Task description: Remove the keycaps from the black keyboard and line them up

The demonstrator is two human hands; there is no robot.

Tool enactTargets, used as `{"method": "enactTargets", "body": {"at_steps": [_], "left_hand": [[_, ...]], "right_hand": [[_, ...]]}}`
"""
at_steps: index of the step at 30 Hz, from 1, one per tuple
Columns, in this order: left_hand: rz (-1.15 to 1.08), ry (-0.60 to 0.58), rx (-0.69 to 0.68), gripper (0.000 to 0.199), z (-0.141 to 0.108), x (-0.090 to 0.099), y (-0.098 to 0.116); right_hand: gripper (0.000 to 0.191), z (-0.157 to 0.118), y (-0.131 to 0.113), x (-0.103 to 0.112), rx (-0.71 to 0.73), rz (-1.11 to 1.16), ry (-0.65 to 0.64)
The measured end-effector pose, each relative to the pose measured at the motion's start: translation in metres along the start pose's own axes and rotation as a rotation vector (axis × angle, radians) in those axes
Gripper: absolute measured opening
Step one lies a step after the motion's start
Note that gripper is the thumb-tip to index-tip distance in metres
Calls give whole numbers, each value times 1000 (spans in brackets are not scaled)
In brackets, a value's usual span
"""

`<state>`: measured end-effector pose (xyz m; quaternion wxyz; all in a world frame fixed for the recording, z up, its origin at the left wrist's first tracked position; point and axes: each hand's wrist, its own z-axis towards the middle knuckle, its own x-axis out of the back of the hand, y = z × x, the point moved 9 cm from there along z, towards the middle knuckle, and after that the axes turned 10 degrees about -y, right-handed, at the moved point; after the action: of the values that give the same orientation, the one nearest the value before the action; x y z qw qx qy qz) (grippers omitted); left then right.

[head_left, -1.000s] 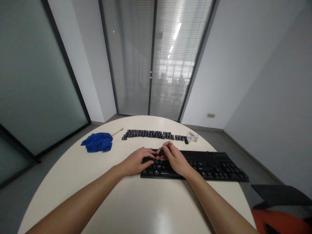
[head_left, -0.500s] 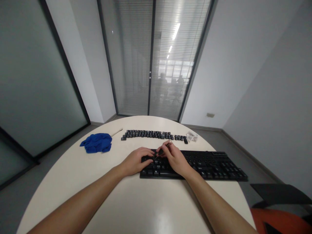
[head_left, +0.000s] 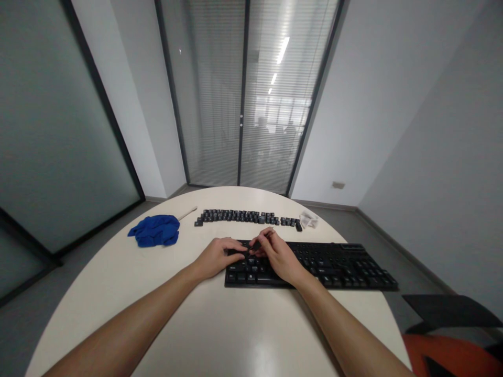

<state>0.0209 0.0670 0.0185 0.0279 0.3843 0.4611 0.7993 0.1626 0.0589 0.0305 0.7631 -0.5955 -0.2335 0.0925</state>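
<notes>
A black keyboard [head_left: 341, 267] lies across the table in front of me, with keycaps off in part of its upper rows. My left hand [head_left: 216, 257] rests on its left end, fingers stretched out and thumb apart, the fingertips near the keys. Close beside it, my right hand [head_left: 277, 256] is closed over the keyboard in a pinch. Between its fingers is a thin, slender tool, mostly hidden; its exact kind is unclear. Beyond the hands, several loose black keycaps [head_left: 231, 215] stand in rows on the table.
A crumpled blue cloth [head_left: 155, 231] lies on the left of the round table [head_left: 212, 330], with a thin pale-handled stick [head_left: 187, 213] beside it. Clear plastic bags [head_left: 309, 220] sit at the far right. An orange and black chair [head_left: 448, 351] stands at the lower right.
My left fingers have shifted slightly up the keyboard. The right fingers have drawn a little left, and the thin tool shows less than before. The loose keycaps stay put.
</notes>
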Motion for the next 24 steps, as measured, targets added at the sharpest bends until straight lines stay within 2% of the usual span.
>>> {"method": "enactTargets", "body": {"at_steps": [4,10,15,19,24], "left_hand": [[55,15,36,19,0,3,3],[79,141,75,16,-2,17,-2],[307,256,156,26,-9,38,-16],[524,262,238,24,-15,51,-28],[691,221,342,21,-19,61,-41]], "right_hand": [[33,1,1,0,9,-10,8],[33,0,2,0,-5,-19,10],[32,1,1,0,5,-45,3],[31,1,1,0,11,-60,2],[30,0,2,0,9,-50,-4]]}}
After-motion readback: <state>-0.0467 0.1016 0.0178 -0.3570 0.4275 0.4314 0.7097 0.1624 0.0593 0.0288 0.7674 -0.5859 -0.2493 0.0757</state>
